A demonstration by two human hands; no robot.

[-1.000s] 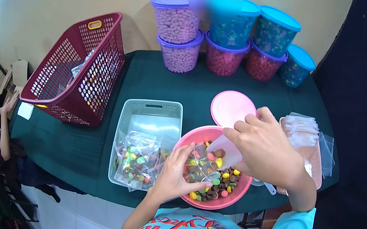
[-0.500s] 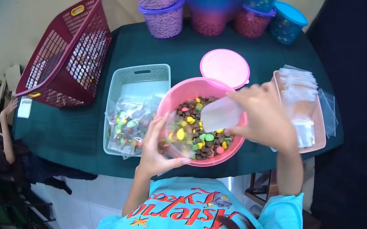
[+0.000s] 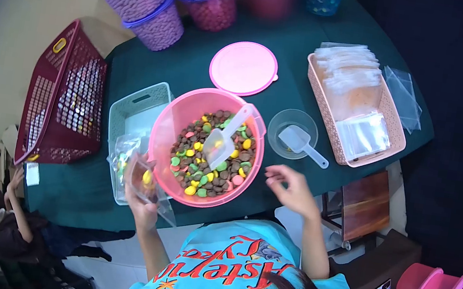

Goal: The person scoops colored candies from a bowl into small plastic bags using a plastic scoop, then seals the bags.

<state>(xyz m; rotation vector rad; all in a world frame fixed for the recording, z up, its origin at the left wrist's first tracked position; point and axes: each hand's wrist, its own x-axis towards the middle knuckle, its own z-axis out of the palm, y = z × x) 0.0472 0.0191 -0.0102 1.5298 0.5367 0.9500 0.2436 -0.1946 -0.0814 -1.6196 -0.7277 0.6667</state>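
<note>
On the left, my left hand [image 3: 142, 208] grips a clear plastic bag [image 3: 143, 180] with brown and yellow candies inside, beside the rim of a pink tub [image 3: 156, 157]. The tub holds chocolate-brown pieces mixed with yellow, green and pink candies. A translucent scoop [image 3: 221, 148] rests on them, its handle leaning toward the tub's far right rim. My right hand [image 3: 291, 190] is empty with fingers apart, to the right of the tub near the table edge. Behind the left hand, a pale green basket [image 3: 153, 97] contains filled clear bags, partly hidden by the hand.
A clear bowl [image 3: 280, 118] with a second scoop [image 3: 297, 139] stands right of the tub. Farther right, a beige basket [image 3: 337, 137] holds plastic bags. A pink lid [image 3: 244, 67] lies behind. Stacked candy tubs [image 3: 157, 23] line the back; a maroon basket [image 3: 78, 109] stands left.
My right hand has let go of the scoop, now lying in the tub, and moved down toward the table edge. My left hand has shifted left with the bag, away from above the tub.
</note>
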